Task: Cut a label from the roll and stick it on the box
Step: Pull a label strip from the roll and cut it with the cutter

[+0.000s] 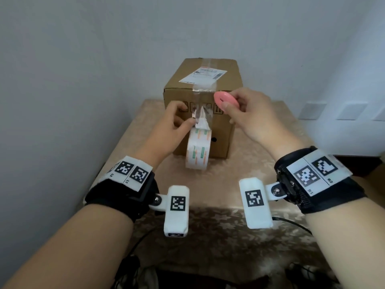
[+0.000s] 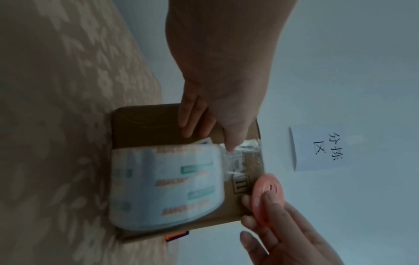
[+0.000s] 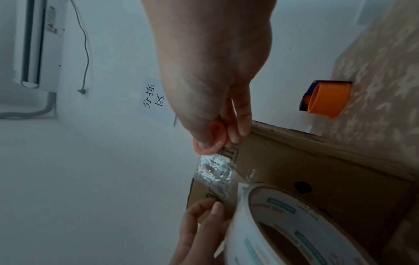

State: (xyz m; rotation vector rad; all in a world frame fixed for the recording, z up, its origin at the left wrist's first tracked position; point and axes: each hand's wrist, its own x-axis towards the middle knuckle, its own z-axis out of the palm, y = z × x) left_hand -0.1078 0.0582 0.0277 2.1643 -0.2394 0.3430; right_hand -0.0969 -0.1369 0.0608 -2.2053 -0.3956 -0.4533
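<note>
Pale, bare walls are meeting in a corner at the far side, daylight falling softly across them. A table covered with a beige floral cloth is standing against them, shadow lying over its near edge. White wall plates are showing on the right wall. A paper sign with black characters is hanging on the far wall, near an air conditioner with a cord dangling.
</note>
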